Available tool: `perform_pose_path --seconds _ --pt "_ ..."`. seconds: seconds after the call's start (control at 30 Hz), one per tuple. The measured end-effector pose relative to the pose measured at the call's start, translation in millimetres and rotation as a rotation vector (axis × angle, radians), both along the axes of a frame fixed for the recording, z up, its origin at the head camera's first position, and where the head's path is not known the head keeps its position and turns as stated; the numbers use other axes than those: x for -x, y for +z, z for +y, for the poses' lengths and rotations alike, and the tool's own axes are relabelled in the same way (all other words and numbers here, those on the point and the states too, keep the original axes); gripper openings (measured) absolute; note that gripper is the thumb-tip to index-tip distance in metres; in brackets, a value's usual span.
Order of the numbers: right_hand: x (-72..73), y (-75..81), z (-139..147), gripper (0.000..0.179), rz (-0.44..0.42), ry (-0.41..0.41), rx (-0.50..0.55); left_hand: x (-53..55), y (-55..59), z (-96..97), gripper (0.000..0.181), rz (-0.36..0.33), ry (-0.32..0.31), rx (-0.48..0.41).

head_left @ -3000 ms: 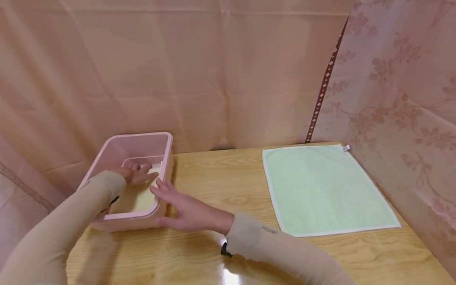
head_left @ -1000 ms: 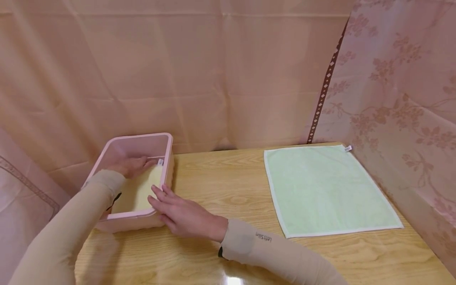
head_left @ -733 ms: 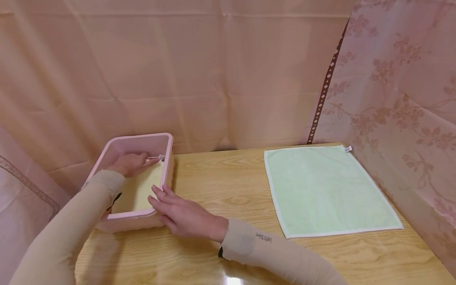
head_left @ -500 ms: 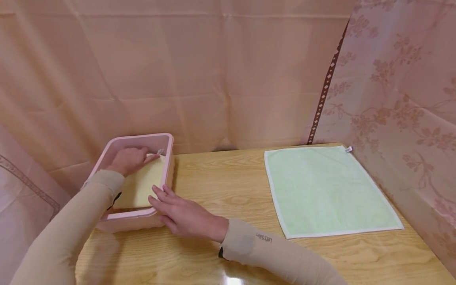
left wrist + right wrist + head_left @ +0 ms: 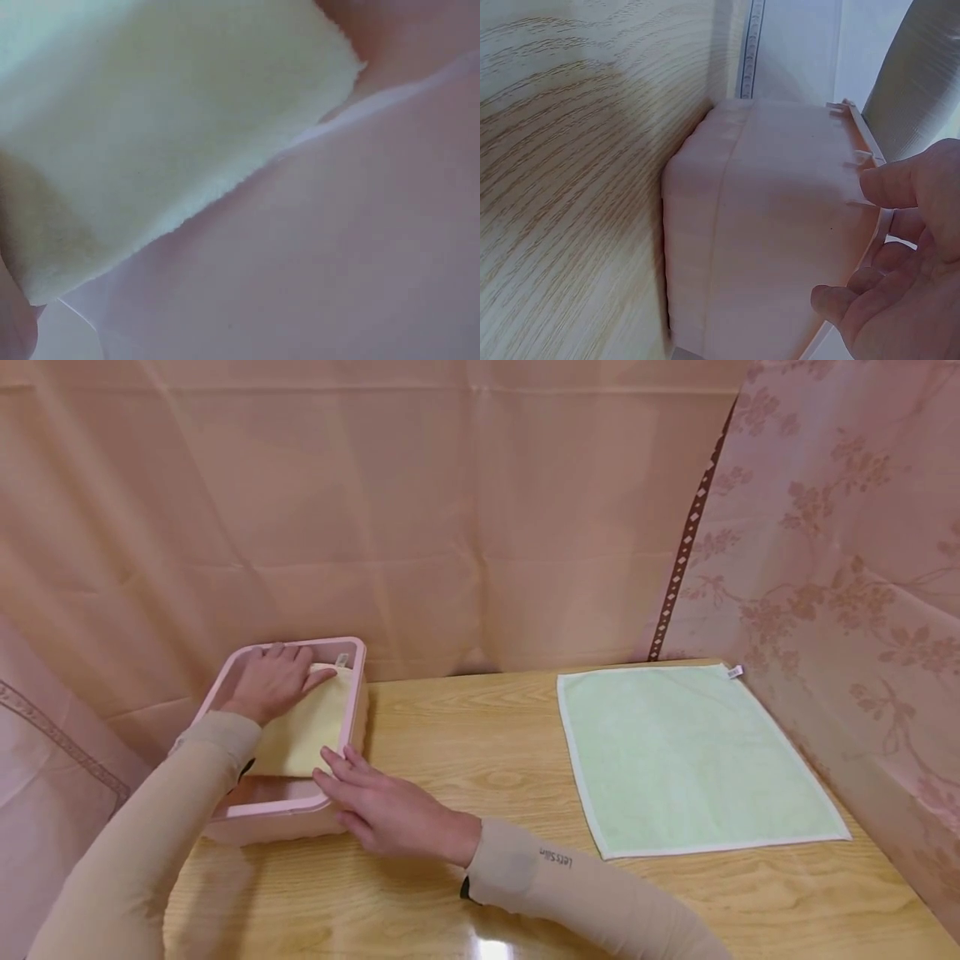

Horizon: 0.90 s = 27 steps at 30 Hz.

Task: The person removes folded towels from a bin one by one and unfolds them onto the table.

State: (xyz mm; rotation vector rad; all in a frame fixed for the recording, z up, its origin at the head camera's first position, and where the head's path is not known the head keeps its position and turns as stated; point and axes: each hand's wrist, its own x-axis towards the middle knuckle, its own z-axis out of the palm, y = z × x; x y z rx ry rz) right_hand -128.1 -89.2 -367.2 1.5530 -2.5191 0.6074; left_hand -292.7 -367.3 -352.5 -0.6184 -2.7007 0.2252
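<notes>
In the head view, the left hand (image 5: 272, 683) is down in the bin (image 5: 258, 811) gripping the yellow cloth (image 5: 303, 735), thumb along its top, while the right hand (image 5: 393, 814) rests its straight, spread fingers at the rim, and a green cloth (image 5: 697, 760) lies flat on the table (image 5: 465, 735). Left wrist: the yellow cloth's edge slants across the bin's pink inside. Right wrist: thumb and fingers touch the rim.

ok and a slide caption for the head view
Left hand holds yellow cloth at the mouth of a pink bin, right hand touching its rim; green cloth lies flat.
</notes>
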Motion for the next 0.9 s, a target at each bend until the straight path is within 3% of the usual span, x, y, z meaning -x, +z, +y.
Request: perform_pose_path --seconds 0.27,0.4,0.67,0.8,0.9 --pt "-0.3 -0.2 -0.8 0.057 -0.023 0.010 0.017 -0.7 -0.8 -2.8 0.051 -0.087 0.097 0.023" --pt "-0.3 0.0 -0.9 0.058 -0.040 0.016 0.024 -2.5 5.3 -0.4 0.053 -0.040 0.099 0.020" --pt "-1.2 2.8 -0.7 0.060 -0.050 0.031 -0.018 -19.0 43.5 10.4 0.051 0.056 0.124 -0.018" --pt "0.7 2.5 -1.0 0.060 -0.053 0.039 -0.027 -27.2 65.3 15.6 0.051 0.174 0.106 -0.041" --pt "3.1 2.1 0.1 0.062 -0.123 0.053 -0.015 -32.5 78.2 21.4 0.053 0.257 0.075 -0.073"
